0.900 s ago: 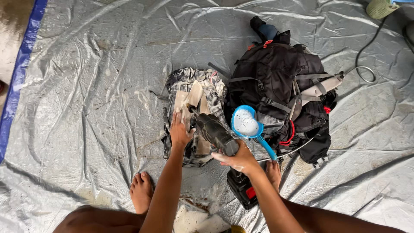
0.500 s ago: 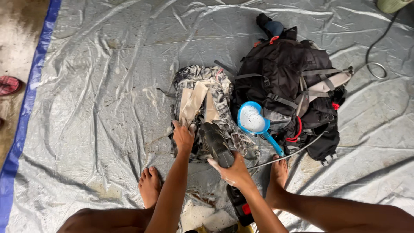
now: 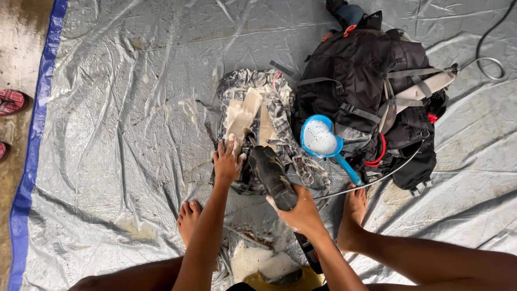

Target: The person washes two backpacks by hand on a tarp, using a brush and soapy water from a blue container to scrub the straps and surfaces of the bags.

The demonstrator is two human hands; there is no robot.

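Both hands work — left hand (image 3: pixel 227 161) pressing camouflage bag (image 3: pixel 269 97), right hand (image 3: pixel 299 211) gripping power tool (image 3: pixel 271 171).

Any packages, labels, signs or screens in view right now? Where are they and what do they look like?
No packages, signs or screens show.
Any labels are too small to tell.
Camouflage bag: mid-tarp, grey-patterned, tan straps; left hand presses on it.
Dark tool: held by right hand, tip on the bag.
Black backpack: right of the bag, grey straps, red trim.
Blue scoop: resting against the backpack, suds inside.

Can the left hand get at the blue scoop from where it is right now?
Probably not directly: the left hand presses on the camouflage bag, and the dark power tool in the right hand lies between it and the blue scoop.
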